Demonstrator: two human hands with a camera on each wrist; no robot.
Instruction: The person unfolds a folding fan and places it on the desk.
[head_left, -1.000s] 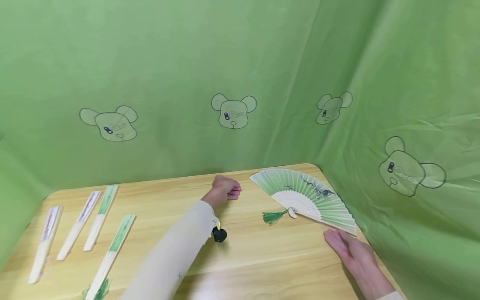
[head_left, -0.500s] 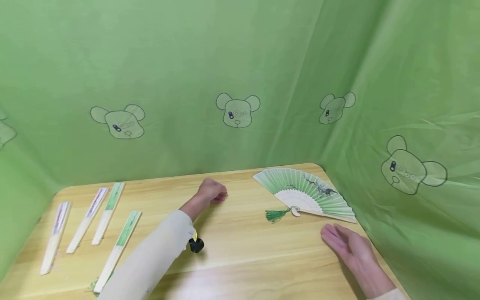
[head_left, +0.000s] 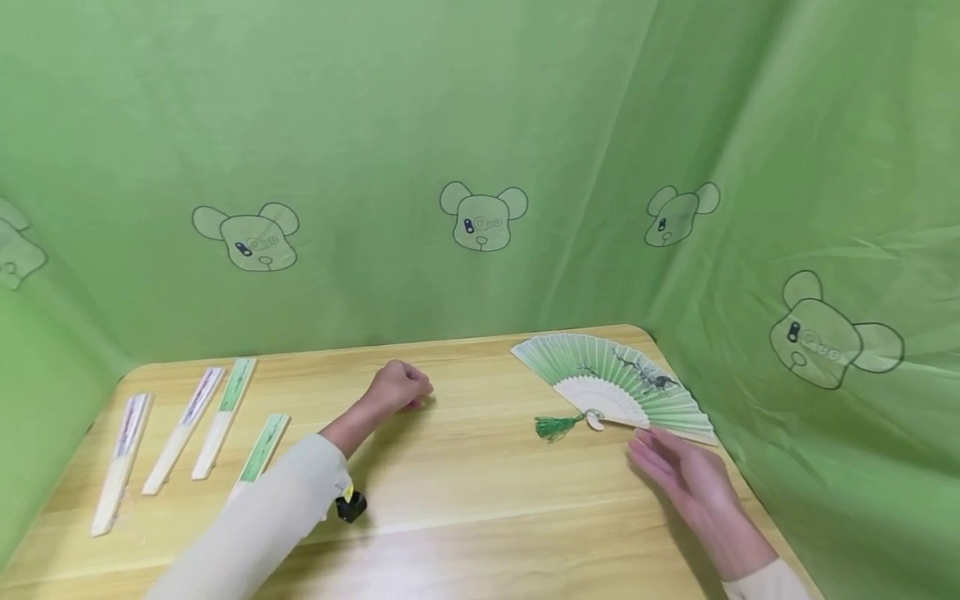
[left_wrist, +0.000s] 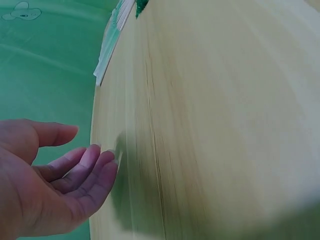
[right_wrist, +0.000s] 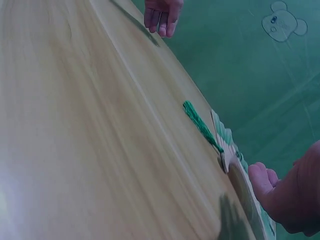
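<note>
A green-and-white folding fan [head_left: 645,375] lies spread on the wooden table at the back right, a dark branch pattern on its leaf. Its green tassel [head_left: 557,427] trails left from the pivot. Just in front of the fan's lower edge is my right hand [head_left: 693,483], palm turned inward, fingers fairly straight and holding nothing. Over the table's back middle, left of the fan, hovers my left hand [head_left: 393,387]. In the left wrist view its fingers [left_wrist: 92,175] are loosely bent, with nothing between them and the thumb.
Several folded fans lie at the left: two with purple-white leaves [head_left: 122,462] and two with green leaves [head_left: 234,385]. My left sleeve covers part of the nearest green one. Green curtains [head_left: 360,275] with bear-head outlines stand behind the table [head_left: 480,475] and at its sides.
My left hand has drawn away leftward from the open fan. The right hand has moved slightly up toward the fan's lower edge. The whole head view has shifted a little.
</note>
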